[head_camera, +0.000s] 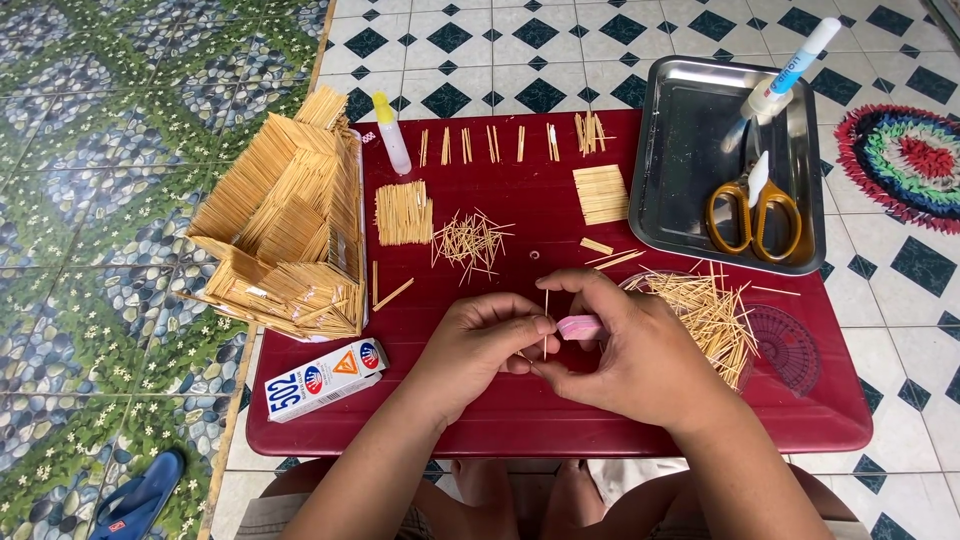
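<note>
- A single toothpick (545, 322) is held upright between the fingertips of the left hand (482, 345) and the right hand (628, 352), above the red table (560, 420).
- A small pink object (579, 327) is gripped in the right hand, touching the toothpick.
- A heap of loose toothpicks (712, 315) is seen just beside the right hand.
- A toothpick house (287, 232) is placed at the left edge.
- Scissors (753, 208) are laid in a metal tray (672, 150).

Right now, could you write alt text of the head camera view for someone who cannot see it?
Two hands, left hand and right hand, pinch an upright toothpick over a red table; the right also holds a pink tool. A toothpick house stands left, a metal tray with scissors right.
</note>
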